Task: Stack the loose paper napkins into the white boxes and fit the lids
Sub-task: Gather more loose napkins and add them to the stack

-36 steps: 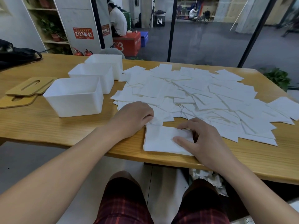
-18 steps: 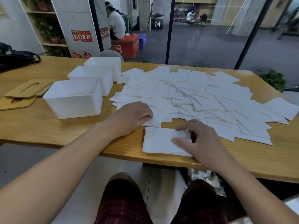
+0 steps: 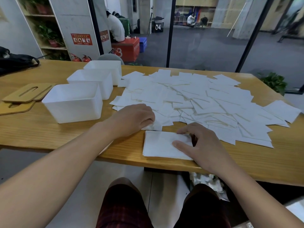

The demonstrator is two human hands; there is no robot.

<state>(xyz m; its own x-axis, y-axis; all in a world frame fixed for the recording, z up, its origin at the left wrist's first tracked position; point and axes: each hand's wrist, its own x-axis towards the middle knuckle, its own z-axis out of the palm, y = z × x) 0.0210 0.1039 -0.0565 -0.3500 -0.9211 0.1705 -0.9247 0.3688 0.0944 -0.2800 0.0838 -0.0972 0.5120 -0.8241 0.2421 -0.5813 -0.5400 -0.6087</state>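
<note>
Loose white paper napkins (image 3: 197, 99) lie spread in overlapping layers over the middle and right of the light wooden table (image 3: 24, 129). A small squared stack of white napkins (image 3: 159, 145) sits at the near edge; the right hand (image 3: 200, 145) rests on it, fingers spread flat, gripping nothing. The left hand (image 3: 133, 119) is curled, pinching a crumpled napkin (image 3: 153, 126) at the spread's near-left corner. Three open white plastic boxes (image 3: 74, 104) stand in a row toward the far-left; two slotted wooden lids (image 3: 28, 94) lie beside them. Beyond the glass, a black box reads "04" (image 3: 158, 27).
</note>
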